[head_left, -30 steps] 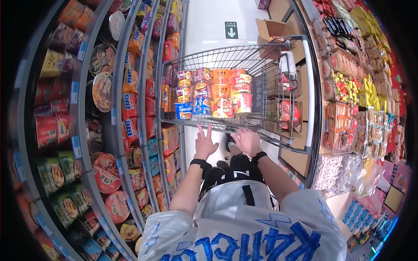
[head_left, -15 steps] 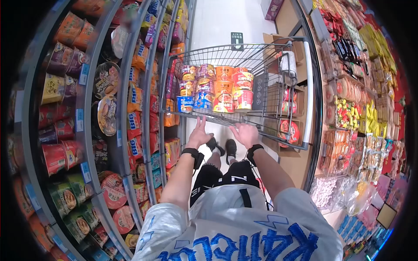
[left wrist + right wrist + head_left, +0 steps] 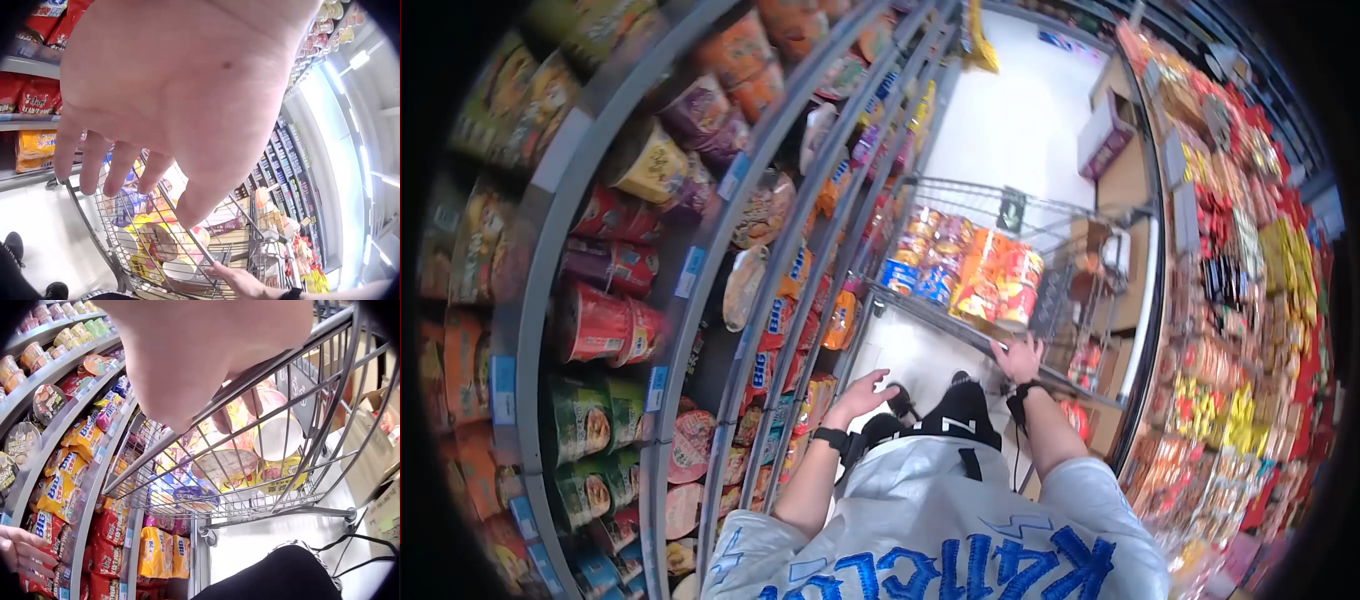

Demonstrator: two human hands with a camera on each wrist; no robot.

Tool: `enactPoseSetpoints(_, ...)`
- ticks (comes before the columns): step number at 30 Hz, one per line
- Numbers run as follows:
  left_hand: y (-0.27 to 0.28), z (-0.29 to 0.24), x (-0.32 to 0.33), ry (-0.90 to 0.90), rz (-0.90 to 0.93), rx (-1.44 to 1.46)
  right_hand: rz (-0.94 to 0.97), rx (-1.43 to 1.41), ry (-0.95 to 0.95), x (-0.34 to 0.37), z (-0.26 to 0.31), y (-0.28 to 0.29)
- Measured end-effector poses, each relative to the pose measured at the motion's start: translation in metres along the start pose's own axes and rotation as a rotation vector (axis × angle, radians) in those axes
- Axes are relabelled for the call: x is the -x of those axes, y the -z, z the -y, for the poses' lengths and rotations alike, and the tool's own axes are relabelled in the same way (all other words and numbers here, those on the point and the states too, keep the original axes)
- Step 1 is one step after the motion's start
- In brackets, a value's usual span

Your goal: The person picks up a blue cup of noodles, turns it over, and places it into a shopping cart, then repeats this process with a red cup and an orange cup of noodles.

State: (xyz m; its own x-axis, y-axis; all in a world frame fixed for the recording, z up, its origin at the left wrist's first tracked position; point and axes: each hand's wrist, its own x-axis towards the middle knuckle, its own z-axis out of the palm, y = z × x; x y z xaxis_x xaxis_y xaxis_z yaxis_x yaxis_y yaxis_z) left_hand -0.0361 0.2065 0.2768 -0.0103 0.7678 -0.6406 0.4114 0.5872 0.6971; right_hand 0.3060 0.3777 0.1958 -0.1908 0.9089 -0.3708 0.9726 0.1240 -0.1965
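Observation:
A wire shopping cart stands in front of the person, holding stacked instant-noodle cups in orange, red, purple and blue. The right hand grips the cart's near top rim, thumb on the near side and fingers over the bar in the right wrist view. Off the cart, the left hand hangs in the air between the rim and the shelves, palm exposed and fingers extended, holding nothing. Its spread fingers fill the upper part of the left wrist view, where the left hand overlaps the cart only visually.
Shelves of cup and bagged noodles run along the left. Packaged snacks line the right side. Cardboard boxes stand beyond the cart on the right, and white floor stretches ahead. The person's shoes are below the cart.
The head view has swung toward the left shelves, so the cart appears farther right. The left hand has come away from the cart's rim toward the shelves; the right hand stays on the rim.

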Motion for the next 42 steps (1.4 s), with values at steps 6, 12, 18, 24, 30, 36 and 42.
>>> enactPoseSetpoints(6, 0.023, -0.019, 0.017, 0.045, -0.236, 0.037, -0.029, -0.032, 0.011, -0.038, -0.011, 0.011)
enactPoseSetpoints(12, 0.008, -0.070, 0.001, -0.027, -0.401, 0.157, -0.065, 0.014, 0.306, -0.062, -0.032, 0.023)
enactPoseSetpoints(18, -0.003, -0.136, 0.016, -0.140, -0.413, 0.122, 0.072, -0.001, 0.266, -0.091, -0.043, 0.033)
enactPoseSetpoints(24, 0.007, -0.151, 0.071, -0.070, -0.624, 0.178, 0.102, 0.078, 0.234, -0.092, -0.032, 0.051)
enactPoseSetpoints(30, 0.036, -0.156, 0.153, -0.073, -1.070, 0.254, -0.032, -0.120, 0.647, -0.104, 0.056, 0.049)
enactPoseSetpoints(36, 0.054, -0.156, 0.238, -0.198, -1.320, 0.358, 0.256, -0.527, 1.140, -0.045, 0.248, 0.130)
enactPoseSetpoints(42, 0.077, -0.137, 0.344, -0.306, -1.626, 0.185, 0.426, -0.813, 1.504, 0.119, 0.401, 0.223)
